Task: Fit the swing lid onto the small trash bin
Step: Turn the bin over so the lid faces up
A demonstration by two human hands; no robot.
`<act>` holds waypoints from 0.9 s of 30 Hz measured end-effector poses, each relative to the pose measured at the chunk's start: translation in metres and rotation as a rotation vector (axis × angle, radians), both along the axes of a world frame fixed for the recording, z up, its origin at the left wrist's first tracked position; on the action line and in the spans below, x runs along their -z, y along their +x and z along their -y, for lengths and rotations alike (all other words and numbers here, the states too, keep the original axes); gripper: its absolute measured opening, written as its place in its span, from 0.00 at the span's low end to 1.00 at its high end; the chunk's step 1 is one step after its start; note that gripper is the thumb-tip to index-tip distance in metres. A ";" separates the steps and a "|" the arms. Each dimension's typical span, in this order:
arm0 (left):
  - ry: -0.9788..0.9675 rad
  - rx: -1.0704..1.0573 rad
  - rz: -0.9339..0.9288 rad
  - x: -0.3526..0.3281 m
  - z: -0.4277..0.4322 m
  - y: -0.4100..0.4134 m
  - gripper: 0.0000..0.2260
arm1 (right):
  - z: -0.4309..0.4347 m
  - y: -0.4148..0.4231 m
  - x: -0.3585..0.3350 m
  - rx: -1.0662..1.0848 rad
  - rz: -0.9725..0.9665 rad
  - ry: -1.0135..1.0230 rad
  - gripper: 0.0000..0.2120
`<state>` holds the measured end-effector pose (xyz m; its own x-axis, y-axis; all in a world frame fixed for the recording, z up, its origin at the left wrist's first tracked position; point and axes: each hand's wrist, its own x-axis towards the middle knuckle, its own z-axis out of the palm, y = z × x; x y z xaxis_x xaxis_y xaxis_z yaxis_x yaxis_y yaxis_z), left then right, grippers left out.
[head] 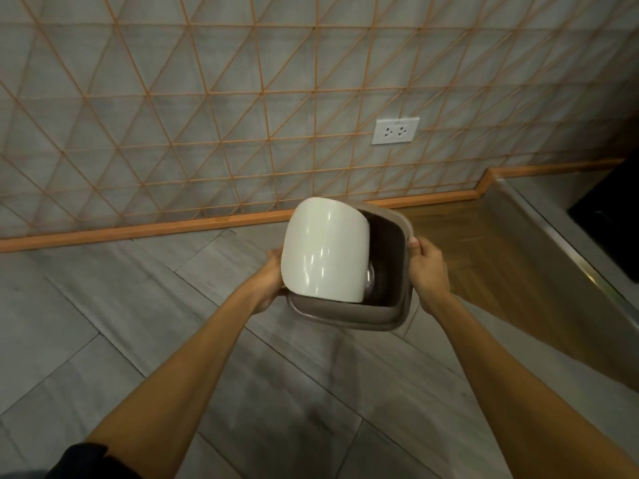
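I hold a taupe, rounded-square swing lid (349, 314) out in front of me above the floor. Its glossy white swing flap (325, 250) is tilted up and covers the left part of the opening. The right part shows a dark inside with a shiny patch (370, 279). My left hand (271, 281) grips the frame's left edge, partly hidden behind the flap. My right hand (428, 271) grips the right edge, thumb on the rim. I cannot tell whether the bin's body sits under the frame; it is hidden from this angle.
Grey floor tiles (138, 305) lie below, with a strip of wooden floor (484, 257) to the right. A grey wall with orange lattice lines and a white socket (395, 130) stands close ahead. A steel-edged unit (567, 243) with a black object (612, 216) is at far right.
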<state>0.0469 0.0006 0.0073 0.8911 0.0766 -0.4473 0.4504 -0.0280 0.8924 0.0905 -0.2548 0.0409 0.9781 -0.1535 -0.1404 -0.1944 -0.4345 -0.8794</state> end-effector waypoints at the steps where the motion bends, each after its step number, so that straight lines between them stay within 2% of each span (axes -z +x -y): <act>1: -0.010 -0.010 -0.018 -0.006 0.001 0.001 0.23 | 0.000 0.000 -0.003 0.007 -0.016 -0.013 0.15; 6: -0.036 -0.010 -0.098 -0.028 0.001 -0.008 0.19 | 0.000 -0.004 -0.006 0.030 -0.115 -0.107 0.17; 11: -0.102 -0.071 -0.169 -0.039 0.003 -0.012 0.33 | 0.000 -0.010 -0.003 0.021 -0.157 -0.095 0.18; 17: -0.055 -0.018 -0.168 -0.048 0.003 -0.013 0.37 | -0.002 -0.011 -0.014 0.003 -0.180 -0.126 0.18; 23: -0.017 -0.022 -0.063 -0.052 0.010 -0.015 0.29 | 0.004 -0.015 -0.011 0.005 -0.227 -0.012 0.21; 27: 0.001 -0.098 -0.003 -0.050 0.014 -0.017 0.31 | 0.007 -0.031 -0.011 0.059 -0.288 0.136 0.20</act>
<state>0.0295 -0.0135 0.0573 0.8780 0.1635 -0.4499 0.4537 0.0155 0.8910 0.0596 -0.2613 0.0521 0.8853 -0.1691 -0.4332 -0.4649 -0.2974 -0.8339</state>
